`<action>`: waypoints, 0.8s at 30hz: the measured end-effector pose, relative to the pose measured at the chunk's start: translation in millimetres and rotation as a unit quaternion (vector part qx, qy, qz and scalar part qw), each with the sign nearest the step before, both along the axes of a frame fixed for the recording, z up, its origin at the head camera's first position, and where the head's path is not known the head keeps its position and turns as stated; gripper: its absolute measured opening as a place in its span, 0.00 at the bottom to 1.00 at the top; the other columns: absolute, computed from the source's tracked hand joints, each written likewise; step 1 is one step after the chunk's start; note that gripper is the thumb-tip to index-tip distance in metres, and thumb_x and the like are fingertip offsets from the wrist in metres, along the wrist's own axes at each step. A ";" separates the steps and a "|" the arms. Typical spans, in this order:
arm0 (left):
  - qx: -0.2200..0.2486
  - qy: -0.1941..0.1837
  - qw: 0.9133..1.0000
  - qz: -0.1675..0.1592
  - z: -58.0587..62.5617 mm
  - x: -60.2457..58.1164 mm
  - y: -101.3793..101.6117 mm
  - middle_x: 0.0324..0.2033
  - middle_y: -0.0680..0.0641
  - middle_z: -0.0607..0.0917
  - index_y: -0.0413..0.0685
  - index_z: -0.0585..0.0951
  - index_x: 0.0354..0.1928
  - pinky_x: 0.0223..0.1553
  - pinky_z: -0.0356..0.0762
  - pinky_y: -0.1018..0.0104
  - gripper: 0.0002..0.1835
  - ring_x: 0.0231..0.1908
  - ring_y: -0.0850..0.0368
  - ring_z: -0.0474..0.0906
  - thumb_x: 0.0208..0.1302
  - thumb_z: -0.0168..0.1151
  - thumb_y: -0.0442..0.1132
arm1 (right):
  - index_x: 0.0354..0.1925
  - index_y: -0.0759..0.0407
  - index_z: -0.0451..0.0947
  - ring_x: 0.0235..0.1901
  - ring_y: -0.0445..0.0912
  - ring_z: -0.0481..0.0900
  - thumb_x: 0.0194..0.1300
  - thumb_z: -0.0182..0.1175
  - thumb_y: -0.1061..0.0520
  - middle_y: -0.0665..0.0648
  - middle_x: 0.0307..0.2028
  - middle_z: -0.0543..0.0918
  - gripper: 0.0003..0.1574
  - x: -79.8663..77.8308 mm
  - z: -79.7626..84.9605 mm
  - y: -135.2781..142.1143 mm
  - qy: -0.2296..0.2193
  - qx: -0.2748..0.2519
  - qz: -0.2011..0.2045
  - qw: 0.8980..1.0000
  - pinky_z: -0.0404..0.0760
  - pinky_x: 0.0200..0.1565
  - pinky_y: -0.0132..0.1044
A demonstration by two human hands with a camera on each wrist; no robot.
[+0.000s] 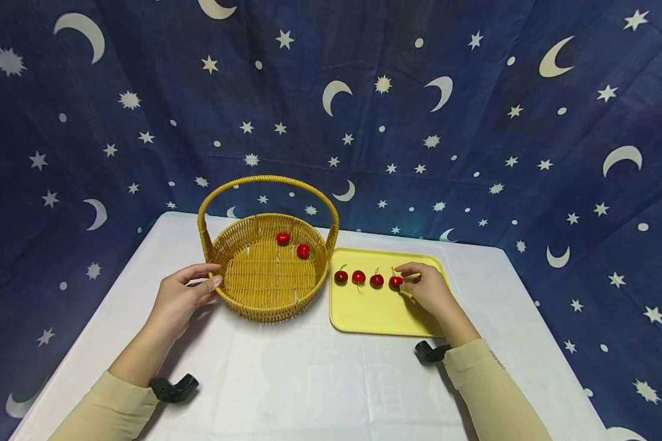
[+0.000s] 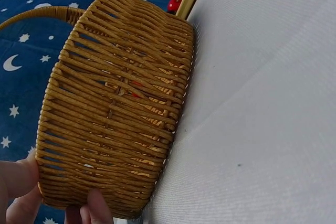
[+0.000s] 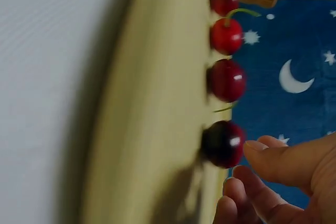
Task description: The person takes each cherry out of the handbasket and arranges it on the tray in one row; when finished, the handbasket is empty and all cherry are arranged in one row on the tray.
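Observation:
At the left of the head view stands a woven wicker basket (image 1: 270, 312) with a tall arched handle. Two red cherries, one at the back (image 1: 283, 238) and one beside it (image 1: 303, 251), lie inside. My left hand (image 1: 184, 297) holds the basket's left rim; the left wrist view shows fingertips (image 2: 98, 208) against its woven side. Several stemmed cherries (image 1: 358, 277) form a row on a yellow tray (image 1: 364, 318). By the row's rightmost cherry (image 3: 224, 144) is my right hand (image 1: 427, 288), thumb and fingers parted; the thumb tip is right beside the fruit, contact unclear.
A white cloth (image 1: 287, 380) covers the table. The tray sits just right of the basket, close to its side. Behind the table hangs a dark blue curtain (image 1: 397, 202) with moons and stars. Each wrist wears a black camera mount, on the left (image 1: 173, 388) and right (image 1: 431, 352).

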State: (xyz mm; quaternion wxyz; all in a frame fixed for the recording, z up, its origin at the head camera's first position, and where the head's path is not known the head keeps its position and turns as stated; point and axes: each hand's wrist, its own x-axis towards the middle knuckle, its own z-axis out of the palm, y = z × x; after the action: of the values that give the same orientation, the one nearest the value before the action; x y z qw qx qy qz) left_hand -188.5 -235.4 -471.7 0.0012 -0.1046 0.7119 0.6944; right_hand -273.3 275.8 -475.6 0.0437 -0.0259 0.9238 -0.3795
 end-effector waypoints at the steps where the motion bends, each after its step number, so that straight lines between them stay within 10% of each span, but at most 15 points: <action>1: 0.001 0.000 1.000 0.000 0.2 -0.1 -0.1 0.48 0.52 0.78 0.55 0.89 0.56 0.45 0.93 0.68 0.14 0.40 0.66 0.88 0.72 0.71 0.34 | 0.62 0.57 0.85 0.44 0.54 0.86 0.69 0.68 0.69 0.66 0.56 0.86 0.25 1.3 4.2 -1.4 0.007 0.002 0.001 1.000 0.86 0.34 0.36; 15: 0.011 0.002 1.000 0.001 -2.4 -0.1 1.9 0.48 0.52 0.78 0.49 0.88 0.59 0.45 0.93 0.70 0.15 0.40 0.66 0.88 0.72 0.71 0.34 | 0.60 0.56 0.86 0.42 0.47 0.87 0.66 0.71 0.69 0.62 0.53 0.89 0.25 33.9 61.6 -93.0 0.074 -0.082 0.144 0.983 0.87 0.44 0.37; 24: -0.013 0.001 1.000 0.001 -2.4 1.7 0.1 0.49 0.51 0.78 0.38 0.83 0.65 0.46 0.93 0.68 0.21 0.41 0.65 0.88 0.73 0.71 0.36 | 0.63 0.49 0.85 0.47 0.48 0.87 0.69 0.70 0.67 0.59 0.58 0.87 0.28 23.6 79.8 -165.4 0.038 -0.116 0.212 0.970 0.90 0.42 0.37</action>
State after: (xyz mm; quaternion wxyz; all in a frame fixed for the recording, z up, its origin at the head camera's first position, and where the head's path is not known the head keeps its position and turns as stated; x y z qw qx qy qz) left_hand -186.8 -235.4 -474.1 -0.0017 -0.1043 0.7205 0.6856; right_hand -249.7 110.4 -395.8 0.0851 -0.2404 0.8481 -0.4645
